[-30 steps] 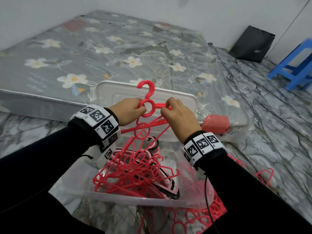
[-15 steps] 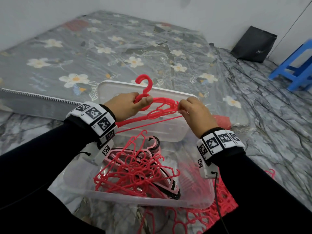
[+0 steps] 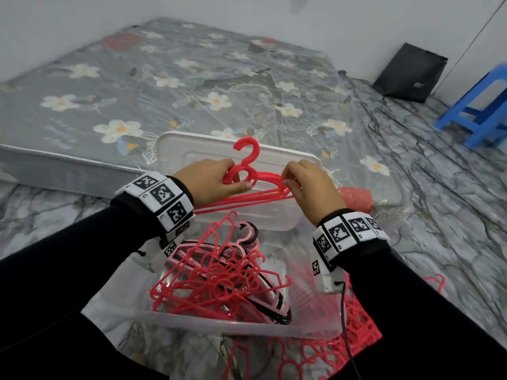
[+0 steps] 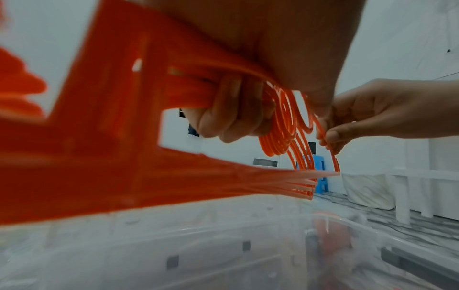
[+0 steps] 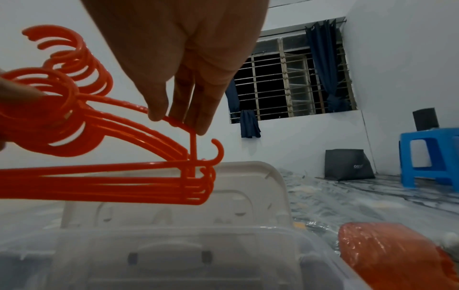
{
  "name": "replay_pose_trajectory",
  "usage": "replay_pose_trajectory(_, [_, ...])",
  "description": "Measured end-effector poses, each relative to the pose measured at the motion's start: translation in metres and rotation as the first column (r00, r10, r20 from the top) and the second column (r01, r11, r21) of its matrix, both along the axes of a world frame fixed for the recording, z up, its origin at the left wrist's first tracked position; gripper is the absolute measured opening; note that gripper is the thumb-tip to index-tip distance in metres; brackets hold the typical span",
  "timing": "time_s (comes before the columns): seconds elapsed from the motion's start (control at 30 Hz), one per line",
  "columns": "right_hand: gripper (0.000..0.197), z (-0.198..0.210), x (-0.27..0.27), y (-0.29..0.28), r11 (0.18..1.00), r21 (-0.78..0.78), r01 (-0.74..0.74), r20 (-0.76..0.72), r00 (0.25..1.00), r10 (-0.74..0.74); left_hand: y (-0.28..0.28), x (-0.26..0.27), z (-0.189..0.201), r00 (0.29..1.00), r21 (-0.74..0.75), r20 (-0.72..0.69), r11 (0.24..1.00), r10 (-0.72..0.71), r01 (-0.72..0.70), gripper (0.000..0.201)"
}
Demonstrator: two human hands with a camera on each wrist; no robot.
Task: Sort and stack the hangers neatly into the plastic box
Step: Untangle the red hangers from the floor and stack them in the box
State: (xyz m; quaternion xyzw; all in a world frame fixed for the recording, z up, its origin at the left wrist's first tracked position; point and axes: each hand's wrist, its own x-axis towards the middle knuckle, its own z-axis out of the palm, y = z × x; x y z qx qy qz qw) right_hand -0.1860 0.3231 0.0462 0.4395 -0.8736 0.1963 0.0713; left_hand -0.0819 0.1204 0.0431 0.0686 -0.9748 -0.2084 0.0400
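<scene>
Left hand [image 3: 216,181] grips a red hanger bundle [image 3: 258,187] at its necks; right hand [image 3: 310,187] pinches one shoulder end — both above the clear plastic box [image 3: 233,326] of tangled hangers [image 3: 219,286]. Behind: white lid [image 3: 192,145], floral mattress [image 3: 137,86], blue stool [image 3: 482,105].

Grey marbled floor [image 3: 439,215] is carrying a clear plastic box [image 3: 219,326] near centre, loose red hangers [image 3: 343,349] just beside it. A flowered mattress [image 3: 164,86] is lying far left; blue stool [image 3: 477,111] and black bag [image 3: 411,72] are standing far right.

Red hangers [image 4: 280,125] — gripped in left hand [image 4: 231,109]
</scene>
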Motion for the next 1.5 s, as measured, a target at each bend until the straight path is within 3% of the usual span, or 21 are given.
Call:
replay_pose_trajectory(0.17, [0.018, -0.005, 0.005, -0.005, 0.999, 0.021, 0.039, -0.025, 0.999, -0.039, -0.004, -0.003, -0.003, 1.000, -0.035, 0.012, 0.999, 0.015, -0.015, 0.040])
replay_pose_trajectory(0.3, [0.042, -0.012, 0.013, -0.016, 0.981, 0.196, -0.008, -0.129, 0.991, 0.034, 0.001, -0.004, -0.004, 1.000, -0.001, 0.015, 1.000, -0.006, 0.006, 0.037])
replay_pose_trajectory(0.4, [0.038, -0.018, 0.018, -0.020, 0.956, 0.292, 0.012, -0.148, 0.988, 0.033, 0.004, -0.006, -0.003, 1.000, 0.083, -0.012, 0.997, 0.003, -0.001, 0.036])
replay_pose_trajectory(0.5, [0.021, -0.019, 0.020, -0.022, 0.930, 0.360, 0.076, -0.273, 0.962, 0.027, 0.003, -0.005, -0.004, 1.000, 0.109, -0.027, 0.994, 0.009, -0.006, 0.035])
replay_pose_trajectory(0.57, [0.025, -0.019, 0.020, -0.024, 0.926, 0.369, 0.085, -0.286, 0.958, 0.026, 0.002, -0.004, -0.005, 0.998, 0.043, -0.031, 0.998, 0.047, -0.045, 0.038])
replay_pose_trajectory(0.67, [0.037, -0.021, 0.020, -0.027, 0.929, 0.367, 0.053, -0.258, 0.965, 0.047, 0.000, -0.002, -0.006, 0.983, -0.179, -0.057, 0.967, 0.176, -0.184, 0.045])
replay_pose_trajectory(0.73, [0.030, -0.023, 0.022, -0.031, 0.936, 0.350, 0.032, -0.212, 0.976, 0.046, -0.001, -0.003, -0.007, 0.975, -0.234, -0.075, 0.947, 0.210, -0.222, 0.049])
replay_pose_trajectory(0.8, [0.025, -0.027, 0.024, -0.034, 0.956, 0.290, 0.042, -0.116, 0.993, -0.008, -0.004, -0.003, -0.007, 0.970, -0.243, -0.078, 0.939, 0.230, -0.242, 0.049])
replay_pose_trajectory(0.9, [0.042, -0.033, 0.020, -0.029, 0.952, 0.266, 0.151, -0.059, 0.988, -0.140, -0.014, -0.004, -0.005, 0.955, -0.251, -0.088, 0.921, 0.285, -0.298, 0.052])
replay_pose_trajectory(1.03, [0.042, -0.046, 0.011, -0.020, 0.859, 0.404, 0.315, -0.061, 0.946, -0.319, -0.028, -0.002, -0.005, 0.921, -0.296, -0.127, 0.872, 0.369, -0.390, 0.053])
replay_pose_trajectory(1.17, [0.037, -0.074, 0.017, -0.031, 0.742, 0.671, 0.010, 0.108, 0.988, -0.111, -0.033, -0.005, -0.009, 0.932, -0.223, -0.075, 0.905, 0.354, -0.362, 0.052])
replay_pose_trajectory(1.3, [0.026, -0.107, 0.034, -0.053, 0.664, 0.720, -0.201, 0.182, 0.978, 0.098, -0.029, -0.006, -0.010, 0.950, -0.175, -0.034, 0.934, 0.310, -0.311, 0.062])
replay_pose_trajectory(1.4, [0.024, -0.131, 0.047, -0.064, 0.599, 0.750, -0.280, 0.244, 0.959, 0.143, -0.026, -0.007, -0.010, 0.954, -0.167, -0.035, 0.939, 0.299, -0.300, 0.067])
replay_pose_trajectory(1.5, [0.023, -0.142, 0.054, -0.068, 0.620, 0.716, -0.322, 0.294, 0.944, 0.151, -0.024, -0.008, -0.011, 0.958, -0.176, -0.044, 0.942, 0.282, -0.286, 0.064])
